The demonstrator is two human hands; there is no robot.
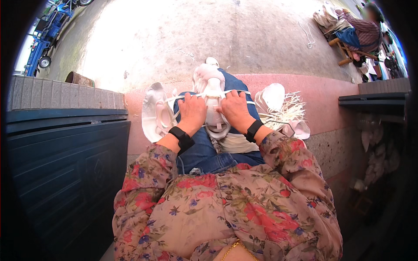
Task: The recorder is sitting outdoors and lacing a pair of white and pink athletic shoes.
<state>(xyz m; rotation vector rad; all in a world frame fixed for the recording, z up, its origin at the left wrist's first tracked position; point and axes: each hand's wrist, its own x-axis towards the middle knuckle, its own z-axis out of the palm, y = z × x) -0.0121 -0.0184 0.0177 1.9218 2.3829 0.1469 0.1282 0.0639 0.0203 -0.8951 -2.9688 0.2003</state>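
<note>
A pale shoe (213,114) with a mesh-like upper rests on my lap between my knees. Flat cream shoelaces (202,94) cross it and stretch out to both sides. My left hand (193,111) is closed on the lace at the shoe's left edge, its fingers bent. On the other side my right hand (236,111) also grips the lace, thumb pressed near the shoe. The exact pinch of the fingers is partly hidden. A bunch of loose cream laces (239,143) lies across my lap under my right forearm.
White shoes (153,111) lie left of my knees. To the right are another white shoe (273,96) and a heap of laces (294,108). Dark blue door panels (65,152) flank me. A person (361,32) sits far right; a blue cart (48,32) stands far left.
</note>
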